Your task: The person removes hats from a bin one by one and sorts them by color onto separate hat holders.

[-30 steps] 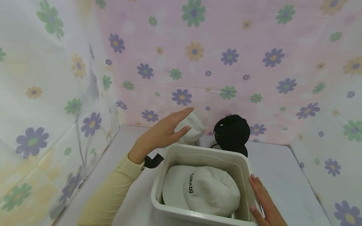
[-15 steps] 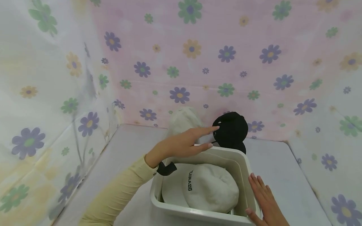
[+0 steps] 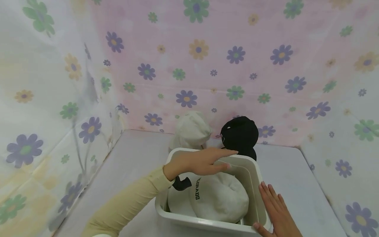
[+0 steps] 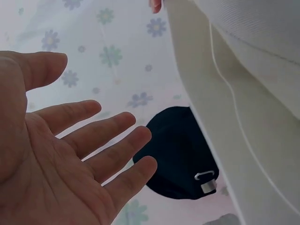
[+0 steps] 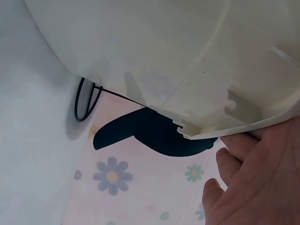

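A white plastic bin stands on the table, with a white baseball cap lying in it. Dark lettering shows on the cap's front, and its brim points left. My left hand is over the back part of the bin and hides some of the cap. In the left wrist view its palm faces the camera, fingers spread, holding nothing. My right hand rests along the bin's right side with straight fingers. In the right wrist view its fingers are right at the bin's rim.
Behind the bin, a second white cap and a black cap sit raised side by side. A black wire stand shows near the black cap in the right wrist view. Flowered cloth walls enclose the table.
My left hand has moved right and toward me, from beside the back white cap to over the bin. That cap now shows almost fully. My right hand stays at the bin's side.
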Demonstrator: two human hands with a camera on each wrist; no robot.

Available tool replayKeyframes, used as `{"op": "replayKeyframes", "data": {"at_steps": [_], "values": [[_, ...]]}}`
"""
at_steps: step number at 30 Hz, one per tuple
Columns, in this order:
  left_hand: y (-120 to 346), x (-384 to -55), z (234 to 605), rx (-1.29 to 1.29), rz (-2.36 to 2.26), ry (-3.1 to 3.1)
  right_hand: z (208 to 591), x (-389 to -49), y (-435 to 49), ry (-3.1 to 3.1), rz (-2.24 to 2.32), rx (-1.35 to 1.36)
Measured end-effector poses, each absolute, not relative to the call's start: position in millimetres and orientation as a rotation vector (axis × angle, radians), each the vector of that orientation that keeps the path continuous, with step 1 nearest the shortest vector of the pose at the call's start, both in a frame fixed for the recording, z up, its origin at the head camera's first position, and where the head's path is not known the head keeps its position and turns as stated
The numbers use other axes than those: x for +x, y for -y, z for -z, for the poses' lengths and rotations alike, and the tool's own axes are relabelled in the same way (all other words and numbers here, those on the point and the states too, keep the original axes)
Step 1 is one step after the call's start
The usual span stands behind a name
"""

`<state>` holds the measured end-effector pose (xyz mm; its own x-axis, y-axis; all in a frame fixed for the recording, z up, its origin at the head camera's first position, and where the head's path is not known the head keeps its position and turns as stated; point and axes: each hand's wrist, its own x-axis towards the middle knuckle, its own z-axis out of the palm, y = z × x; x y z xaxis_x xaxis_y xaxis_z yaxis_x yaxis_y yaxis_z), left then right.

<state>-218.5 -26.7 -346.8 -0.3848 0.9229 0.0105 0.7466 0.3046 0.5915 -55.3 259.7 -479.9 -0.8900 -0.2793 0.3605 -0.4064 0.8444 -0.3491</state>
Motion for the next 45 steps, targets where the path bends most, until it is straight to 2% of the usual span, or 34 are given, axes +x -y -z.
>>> {"op": "replayKeyframes", "data": {"at_steps": [11,25,30,45], "values": [[9,-214,367,1.553,-0.574,-2.269,478,-53,-257,2.73,-0.556,0.503],[-13,-212,416,1.594,-0.509,-2.214,477,-53,-256,2.725,-0.466,0.517],[-11,-207,418,1.498,-0.509,-2.172,473,-52,-253,2.772,-0.428,0.477],[-12,-193,411,1.458,-0.268,-2.308,467,-53,-250,2.825,-0.467,0.481]]}}
